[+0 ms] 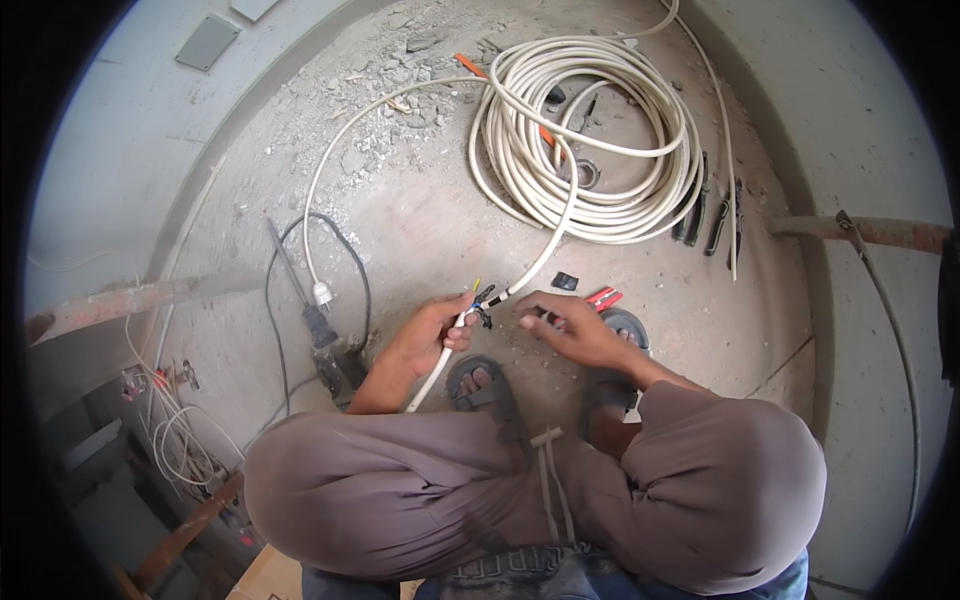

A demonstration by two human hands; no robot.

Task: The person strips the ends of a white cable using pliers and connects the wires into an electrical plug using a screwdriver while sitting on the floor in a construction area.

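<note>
My left hand (pixel 435 333) is closed around a white cable (pixel 432 378), just below a joint. At the joint, short yellow and blue wires and loose black pieces that look like tape (pixel 486 318) stick out. From its far side, a white cable length (pixel 548 250) runs up to a big coil. To the right of the joint, apart from it, my right hand (pixel 572 330) has its fingers curled. A small dark thing shows at its fingertips, too small to name. Beyond that hand lie a small black piece (pixel 565 281) and a red object (pixel 604 298).
The white cable coil (pixel 640 225) lies on the dusty floor, with several dark-handled hand tools (pixel 717 225) at its right. A white plug (pixel 322 293) and a power tool (pixel 330 350) with a black cord are at left. Rubble (pixel 400 125) lies along the far wall.
</note>
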